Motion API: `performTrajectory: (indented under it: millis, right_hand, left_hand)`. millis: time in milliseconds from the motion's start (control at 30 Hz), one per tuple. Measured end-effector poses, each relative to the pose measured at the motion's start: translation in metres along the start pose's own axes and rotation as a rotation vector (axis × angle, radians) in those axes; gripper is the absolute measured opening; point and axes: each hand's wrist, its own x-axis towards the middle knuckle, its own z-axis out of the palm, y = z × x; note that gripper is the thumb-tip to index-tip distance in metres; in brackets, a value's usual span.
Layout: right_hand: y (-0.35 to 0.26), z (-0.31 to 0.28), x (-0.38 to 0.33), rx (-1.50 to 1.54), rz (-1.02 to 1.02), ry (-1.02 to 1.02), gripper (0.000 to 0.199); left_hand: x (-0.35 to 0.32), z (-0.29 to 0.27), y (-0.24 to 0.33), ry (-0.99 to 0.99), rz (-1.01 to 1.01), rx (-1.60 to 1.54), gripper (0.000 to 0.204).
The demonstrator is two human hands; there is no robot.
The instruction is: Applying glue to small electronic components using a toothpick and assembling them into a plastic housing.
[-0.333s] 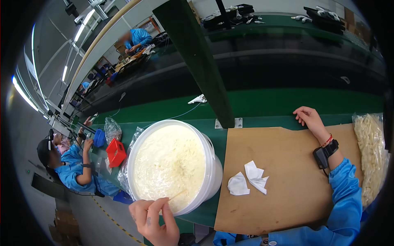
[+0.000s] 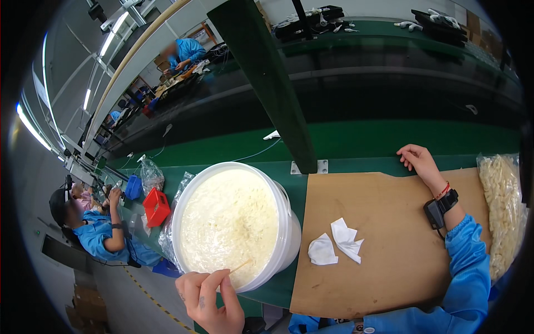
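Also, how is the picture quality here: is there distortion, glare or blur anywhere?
Head view: strong fisheye bending, so the green beam and the conveyor edges curve toward a black rim. The ceiling light strips at far left are blown out. The white bucket looks pale with little detail. The left hand and right hand are reasonably sharp.

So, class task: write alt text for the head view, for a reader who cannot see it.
The left hand holds a thin stick over a white bucket of pale paste; the right hand rests at the far edge of a brown cardboard sheet bearing two white scraps.
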Motion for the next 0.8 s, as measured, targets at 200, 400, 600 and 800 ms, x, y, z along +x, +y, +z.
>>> performTrajectory:
  millis: [200,400,600,800]
  right_hand:
    - [0.0002,-0.0002,0.0001,0.011,0.001,-0.001,0.016]
    - [-0.0009,-0.0001,-0.0002,0.002,-0.004,-0.004,0.016]
    - [0.0006,-0.0005,0.0002,-0.002,0.000,-0.002,0.016]
    - [-0.0004,0.0009,0.0006,-0.007,0.002,-0.003,0.017]
  left_hand:
    - [-0.0007,-0.0008,0.0002,0.002,-0.015,-0.011,0.013]
    - [-0.0008,-0.0008,-0.0006,-0.004,-0.013,0.002,0.013]
    - [-0.0013,0.0004,-0.0001,-0.012,-0.012,-0.015,0.013]
    - [-0.0030,0.0005,-0.0005,0.012,-0.055,-0.037,0.012]
